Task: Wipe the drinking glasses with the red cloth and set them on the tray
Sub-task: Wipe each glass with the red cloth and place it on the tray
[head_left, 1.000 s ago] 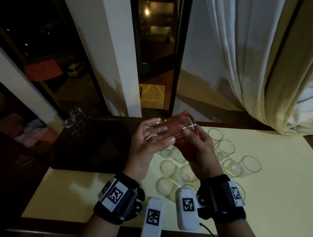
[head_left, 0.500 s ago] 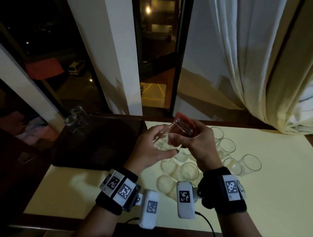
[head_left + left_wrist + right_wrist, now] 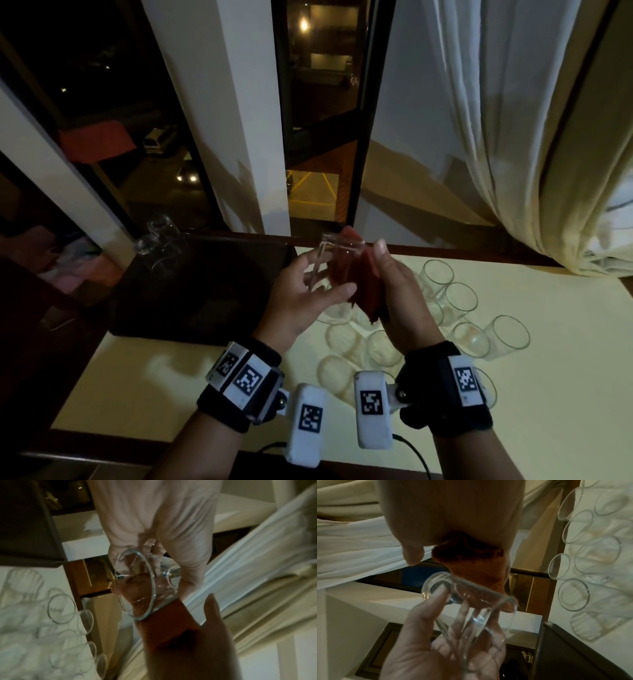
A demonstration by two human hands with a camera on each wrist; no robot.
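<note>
I hold a clear drinking glass (image 3: 337,263) above the table, tilted, with its mouth up and away from me. My left hand (image 3: 325,279) grips it, fingers curled round the wall (image 3: 467,601). My right hand (image 3: 388,277) holds the red cloth (image 3: 363,286) bunched in its fingers and presses it against the right side of the glass (image 3: 145,586). The cloth (image 3: 476,569) hangs down below my right palm. The dark tray (image 3: 205,291) lies at the left with two or three glasses (image 3: 156,240) at its far left corner.
Several clear glasses (image 3: 455,301) lie on their sides on the pale yellow table (image 3: 548,394) under and to the right of my hands. White curtains (image 3: 513,120) hang at the far right. A dark window and a white pillar stand behind the table.
The glass has turned from lying almost level to tilted with its mouth up. My right hand and the cloth slid down along its side; both hands stayed above the table.
</note>
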